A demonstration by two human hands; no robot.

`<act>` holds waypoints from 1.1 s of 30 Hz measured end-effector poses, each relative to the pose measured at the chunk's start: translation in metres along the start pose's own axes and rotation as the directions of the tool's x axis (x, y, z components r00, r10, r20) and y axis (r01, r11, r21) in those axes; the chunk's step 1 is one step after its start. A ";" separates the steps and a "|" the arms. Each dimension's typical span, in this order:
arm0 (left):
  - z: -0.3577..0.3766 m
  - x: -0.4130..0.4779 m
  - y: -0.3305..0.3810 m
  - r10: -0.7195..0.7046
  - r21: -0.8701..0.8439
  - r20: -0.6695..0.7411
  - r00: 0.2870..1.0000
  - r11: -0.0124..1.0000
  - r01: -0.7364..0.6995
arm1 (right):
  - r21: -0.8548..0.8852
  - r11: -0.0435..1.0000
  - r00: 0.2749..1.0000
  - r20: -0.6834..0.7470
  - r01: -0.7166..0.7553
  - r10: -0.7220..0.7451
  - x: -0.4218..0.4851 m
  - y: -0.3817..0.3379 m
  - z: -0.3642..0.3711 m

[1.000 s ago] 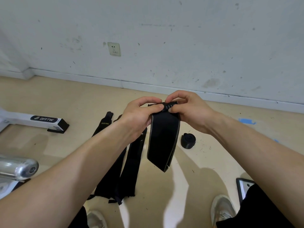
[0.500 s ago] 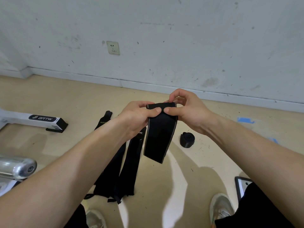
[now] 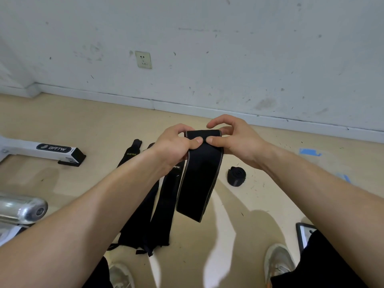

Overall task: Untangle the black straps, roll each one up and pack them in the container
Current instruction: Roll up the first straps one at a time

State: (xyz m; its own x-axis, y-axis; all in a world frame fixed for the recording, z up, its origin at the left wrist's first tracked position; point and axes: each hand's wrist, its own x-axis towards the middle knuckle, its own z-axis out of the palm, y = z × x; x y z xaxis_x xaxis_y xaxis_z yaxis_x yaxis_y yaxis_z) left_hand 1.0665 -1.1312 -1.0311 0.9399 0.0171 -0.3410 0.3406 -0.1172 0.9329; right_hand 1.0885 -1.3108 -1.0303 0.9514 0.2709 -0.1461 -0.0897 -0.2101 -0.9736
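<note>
A person stands over a beige floor [image 3: 270,194] and holds one black strap [image 3: 199,179] up at chest height in front of a scuffed white wall [image 3: 228,59]. The left hand [image 3: 176,146] grips the strap's top left edge, thumb across the front and fingers curled behind. The right hand [image 3: 234,142] pinches the top right edge, its thumb pressed on the front face beside the left thumb, with the other fingers arched over and behind the folded top. The strap's upper end is turned over into a short flat fold between the two hands, and the rest hangs straight down, its cut end free in the air above the floor.

On the floor below and left of it lie the loose straps [image 3: 145,215], long and flat, side by side and partly overlapping. A rolled strap [image 3: 236,176] sits alone on the floor to the right of the hanging one, well apart from the loose ones. At the lower right edge a dark-rimmed flat object [image 3: 304,233] shows partly behind the person's leg; it may be the container, but too little of it is visible to tell.

A white machine foot [image 3: 41,149] marked BRTW lies at the left, with a shiny metal cylinder [image 3: 22,209] nearer the camera. A wall socket [image 3: 143,59] sits above the skirting, and a scrap of blue tape [image 3: 309,151] is stuck to the floor at the right
</note>
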 end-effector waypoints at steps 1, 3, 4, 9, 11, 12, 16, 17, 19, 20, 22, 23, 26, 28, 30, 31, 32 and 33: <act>0.000 0.000 0.000 0.002 -0.006 0.002 1.000 1.000 -0.002 | 0.022 0.999 0.999 0.031 -0.031 0.030 -0.001 0.000 0.000; -0.001 -0.001 0.001 0.008 -0.023 0.023 1.000 1.000 -0.008 | 0.036 0.998 0.996 0.075 -0.050 0.047 -0.001 -0.001 -0.001; -0.001 -0.001 0.001 0.010 -0.047 0.038 0.999 0.999 -0.008 | 0.046 0.998 0.996 0.086 -0.044 0.040 -0.002 -0.002 -0.002; -0.003 -0.004 0.005 -0.007 -0.216 0.137 0.991 0.976 0.037 | 0.097 0.995 0.998 0.062 -0.005 -0.001 -0.002 -0.005 -0.002; -0.004 -0.003 0.004 -0.018 -0.212 0.178 0.984 0.976 0.057 | 0.105 0.994 0.999 0.054 -0.006 0.000 -0.002 -0.005 -0.001; -0.004 -0.003 0.004 -0.022 -0.209 0.193 0.981 0.976 0.063 | 0.112 0.994 0.999 0.052 -0.011 0.005 -0.002 -0.005 -0.001; 0.000 -0.005 0.005 0.007 -0.229 0.206 0.978 0.973 0.042 | 0.148 0.989 1.000 0.011 -0.026 0.025 -0.001 -0.005 0.000; 0.002 -0.005 0.005 0.020 -0.236 0.202 0.979 0.971 0.029 | 0.154 0.988 1.000 -0.004 -0.028 0.029 0.000 -0.005 0.000; 0.006 -0.007 0.006 0.040 -0.256 0.189 0.981 0.967 0.010 | 0.161 0.987 0.999 -0.030 -0.027 0.032 0.000 -0.005 0.001; 0.007 -0.008 0.006 0.047 -0.269 0.184 0.982 0.963 0.004 | 0.165 0.986 0.999 -0.038 -0.027 0.033 0.000 -0.005 0.001; 0.010 -0.008 0.006 0.054 -0.297 0.172 0.984 0.955 0.000 | 0.169 0.985 0.998 -0.047 -0.026 0.034 0.000 -0.006 0.001; 0.011 -0.008 0.006 0.056 -0.312 0.166 0.985 0.950 -0.002 | 0.163 0.986 0.998 -0.047 -0.023 0.031 0.000 -0.006 0.000; 0.014 -0.010 0.006 0.055 -0.355 0.167 0.984 0.935 0.008 | 0.140 0.990 0.999 -0.046 -0.015 0.022 0.000 -0.005 -0.002; 0.015 -0.011 0.005 0.050 -0.373 0.165 0.985 0.928 0.015 | 0.136 0.990 0.999 -0.045 -0.017 0.024 -0.001 -0.004 -0.002; 0.014 -0.010 0.003 0.048 -0.361 0.139 0.989 0.932 0.006 | 0.118 0.993 0.999 -0.039 -0.023 0.028 -0.002 -0.004 -0.002; 0.014 -0.009 0.002 0.049 -0.349 0.128 0.991 0.937 -0.001 | 0.105 0.994 0.999 -0.030 -0.026 0.030 -0.002 -0.005 -0.002; 0.014 -0.009 0.001 0.048 -0.341 0.122 0.991 0.940 -0.004 | 0.100 0.994 0.999 -0.015 -0.032 0.034 -0.003 -0.006 -0.002; 0.014 -0.008 0.001 0.050 -0.333 0.119 0.992 0.943 -0.008 | 0.111 0.993 0.999 0.005 -0.044 0.043 -0.003 -0.006 -0.003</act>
State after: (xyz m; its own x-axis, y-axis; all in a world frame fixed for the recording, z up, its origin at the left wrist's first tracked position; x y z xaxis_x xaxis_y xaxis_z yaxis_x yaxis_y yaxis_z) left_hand 1.0586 -1.1449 -1.0290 0.9462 -0.1068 -0.3054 0.3221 0.2200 0.9208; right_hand 1.0870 -1.3131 -1.0232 0.9452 0.2662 -0.1892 -0.1635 -0.1158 -0.9797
